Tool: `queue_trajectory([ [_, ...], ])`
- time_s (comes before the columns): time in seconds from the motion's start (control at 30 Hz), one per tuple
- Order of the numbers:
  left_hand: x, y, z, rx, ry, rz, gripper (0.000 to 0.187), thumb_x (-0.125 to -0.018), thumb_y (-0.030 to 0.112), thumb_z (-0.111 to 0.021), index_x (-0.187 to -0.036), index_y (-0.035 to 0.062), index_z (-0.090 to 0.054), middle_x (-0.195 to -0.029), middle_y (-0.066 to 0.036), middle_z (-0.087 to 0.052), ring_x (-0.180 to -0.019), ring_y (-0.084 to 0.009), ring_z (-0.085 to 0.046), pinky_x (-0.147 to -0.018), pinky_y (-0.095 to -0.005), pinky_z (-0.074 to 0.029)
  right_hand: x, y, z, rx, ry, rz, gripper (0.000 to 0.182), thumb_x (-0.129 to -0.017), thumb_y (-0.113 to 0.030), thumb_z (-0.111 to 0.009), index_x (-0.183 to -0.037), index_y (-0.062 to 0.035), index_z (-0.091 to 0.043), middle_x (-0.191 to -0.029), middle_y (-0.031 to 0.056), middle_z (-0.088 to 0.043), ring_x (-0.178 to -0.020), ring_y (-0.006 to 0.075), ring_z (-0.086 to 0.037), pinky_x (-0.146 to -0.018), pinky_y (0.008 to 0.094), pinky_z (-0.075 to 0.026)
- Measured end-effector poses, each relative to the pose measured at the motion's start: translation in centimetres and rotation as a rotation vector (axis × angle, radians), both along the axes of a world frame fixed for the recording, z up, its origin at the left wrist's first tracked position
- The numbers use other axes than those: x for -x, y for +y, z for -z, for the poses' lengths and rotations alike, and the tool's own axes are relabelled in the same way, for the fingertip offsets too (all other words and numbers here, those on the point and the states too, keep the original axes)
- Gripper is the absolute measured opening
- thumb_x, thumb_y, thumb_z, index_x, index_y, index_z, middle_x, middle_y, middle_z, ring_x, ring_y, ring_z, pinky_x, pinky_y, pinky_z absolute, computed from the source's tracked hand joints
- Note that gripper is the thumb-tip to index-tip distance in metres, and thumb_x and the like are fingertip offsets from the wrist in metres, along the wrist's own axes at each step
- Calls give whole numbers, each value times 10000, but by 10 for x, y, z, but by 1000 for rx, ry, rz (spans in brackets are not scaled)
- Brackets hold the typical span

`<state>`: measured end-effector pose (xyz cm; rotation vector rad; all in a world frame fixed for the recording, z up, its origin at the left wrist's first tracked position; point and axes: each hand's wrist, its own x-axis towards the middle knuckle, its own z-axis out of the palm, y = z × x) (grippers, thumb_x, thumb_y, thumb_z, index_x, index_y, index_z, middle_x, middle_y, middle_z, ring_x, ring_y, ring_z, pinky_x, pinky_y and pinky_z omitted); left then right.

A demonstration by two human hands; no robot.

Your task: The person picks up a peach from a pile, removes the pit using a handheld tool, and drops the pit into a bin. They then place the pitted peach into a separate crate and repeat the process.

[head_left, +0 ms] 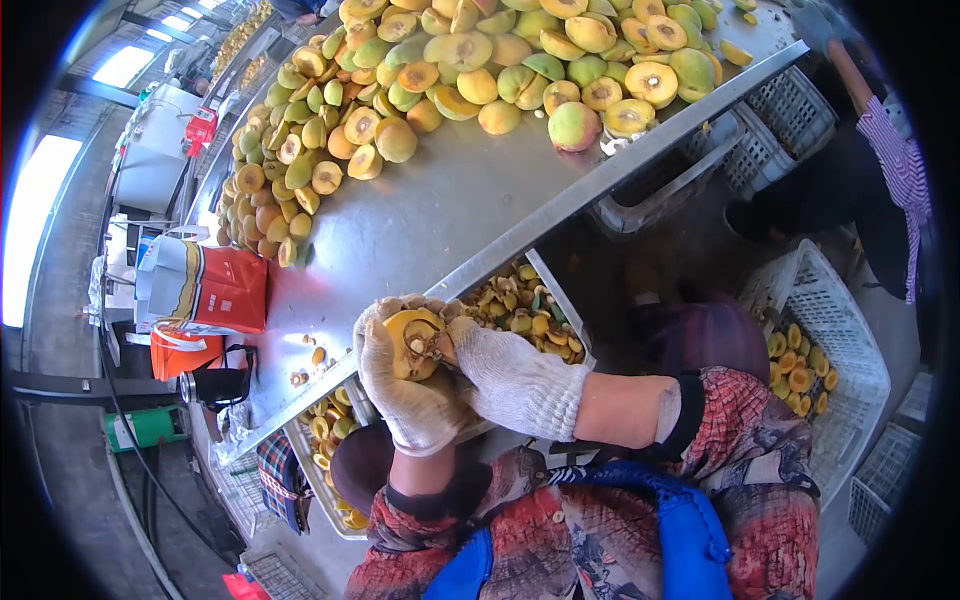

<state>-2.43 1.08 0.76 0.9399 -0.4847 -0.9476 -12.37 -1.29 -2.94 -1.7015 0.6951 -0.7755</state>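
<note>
My left hand [400, 400], in a white knit glove, wraps around a halved yellow peach [408, 335] with its cut face up. A brown pit area shows in the middle of the cut face. My right hand [515, 370], also gloved, is closed against the peach's right side, its fingertips at the pit. Whatever those fingers grip is too small and covered to make out. Both hands are just off the front edge of the metal table [400, 225]. Across the table lies a big heap of halved peaches [460, 50], green-yellow outside.
Below the table edge are crates of peach pieces [520, 310]. A white crate [850, 350] with peach halves stands at the right, near another person's striped sleeve [895, 150]. A red bag [230, 290] and a black flask [215, 387] are at the left.
</note>
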Motion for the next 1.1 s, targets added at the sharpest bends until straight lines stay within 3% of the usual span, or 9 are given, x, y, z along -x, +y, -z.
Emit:
queue_trajectory([
  [0.1, -1, 4, 1, 10, -71, 5, 304, -905, 306, -549, -1042, 35, -538, -962, -141, -582, -901, -281, -587, -858, -462, -498, 6, 2, -4, 102, 102, -77, 247, -981, -249, -411, -1038, -26, -501, -858, 244, -605, -807, 430, -598, -661, 473, -484],
  [0.2, -4, 9, 0, 45, -132, 36, 275, -892, 244, -552, -1037, 11, -533, -947, -166, -594, -881, -293, -601, -833, -456, -511, 13, 5, -16, -17, 84, -123, 273, -986, -263, -408, -1045, -12, -495, -822, 238, -603, -780, 431, -599, -638, 473, -485],
  [0.3, -5, 13, 0, 46, -219, 26, 259, -874, 216, -569, -1016, 0, -544, -941, -182, -607, -871, -299, -610, -827, -436, -510, 13, 5, -7, 52, 36, -179, 371, -836, -165, -584, -1142, -9, -444, -854, 233, -590, -769, 433, -603, -656, 473, -509],
  [0.43, -7, 15, -1, 84, -327, 36, 243, -848, 184, -595, -1001, -3, -561, -955, -189, -616, -879, -302, -612, -821, -417, -503, 15, 9, -13, -34, 54, -232, 395, -828, -176, -596, -1143, -2, -432, -873, 255, -587, -783, 448, -604, -669, 479, -509],
  [0.53, -14, 15, -1, -2, -374, 105, 316, -876, 298, -558, -1009, 12, -541, -939, -169, -597, -858, -285, -606, -798, -409, -506, 13, 9, -14, -129, 61, -266, 401, -833, -193, -599, -1143, -2, -432, -899, 265, -586, -795, 449, -608, -680, 476, -510],
  [0.6, -18, 14, -5, -59, -389, 164, 316, -862, 291, -573, -1000, 7, -549, -915, -174, -605, -841, -283, -612, -786, -396, -509, 16, 6, -21, -241, 133, -314, 402, -837, -208, -601, -1141, -1, -438, -922, 267, -587, -813, 447, -610, -692, 474, -510],
  [0.7, -33, 14, -5, -130, -426, 293, 312, -835, 274, -600, -974, -3, -564, -881, -183, -617, -812, -278, -622, -765, -385, -515, 16, 9, -21, -363, 165, -363, 322, -925, -265, -494, -1084, 14, -468, -877, 263, -594, -855, 429, -608, -702, 481, -489],
  [0.9, -44, 5, -21, -233, -464, 482, 301, -772, 242, -651, -905, -23, -601, -853, -188, -631, -765, -265, -633, -711, -369, -529, 17, 10, -20, -187, 116, -365, 366, -858, -248, -553, -1082, 34, -488, -905, 270, -607, -877, 414, -620, -733, 448, -503],
  [1.1, -53, -11, -34, -360, -573, 647, 305, -734, 234, -665, -869, -37, -627, -818, -141, -643, -757, -227, -634, -702, -327, -515, 19, 7, -28, -621, -16, -441, 381, -839, -224, -576, -1095, 45, -491, -867, 222, -627, -807, 338, -652, -694, 398, -517],
])
